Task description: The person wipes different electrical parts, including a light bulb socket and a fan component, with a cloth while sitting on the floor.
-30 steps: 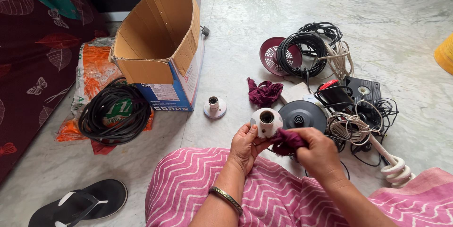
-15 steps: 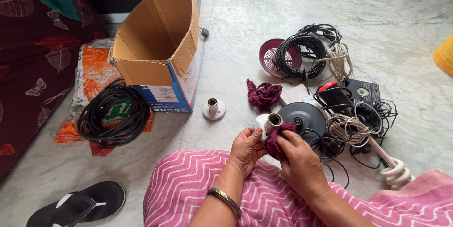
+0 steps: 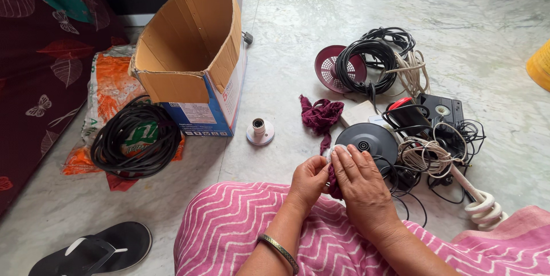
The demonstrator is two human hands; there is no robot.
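Note:
My left hand (image 3: 307, 182) grips a small white lamp holder (image 3: 330, 152), mostly hidden by my fingers, above my pink striped lap. My right hand (image 3: 361, 187) presses a dark maroon cloth (image 3: 333, 183) against that holder; only a bit of the cloth shows between my hands. A second white lamp holder (image 3: 260, 132) stands on the floor in front of me. Another maroon rag (image 3: 319, 115) lies crumpled just beyond my hands.
An open cardboard box (image 3: 192, 64) stands at the left. A black cable coil (image 3: 136, 140) lies on an orange bag. At the right are a black round disc (image 3: 366, 141), tangled wires (image 3: 435, 147), a maroon grille (image 3: 333, 69), a white coiled heater (image 3: 484, 207). A black sandal (image 3: 94, 248) is lower left.
My hands have drawn closer to my lap, and my right hand now covers the lamp holder with the cloth, hiding its open end that showed before.

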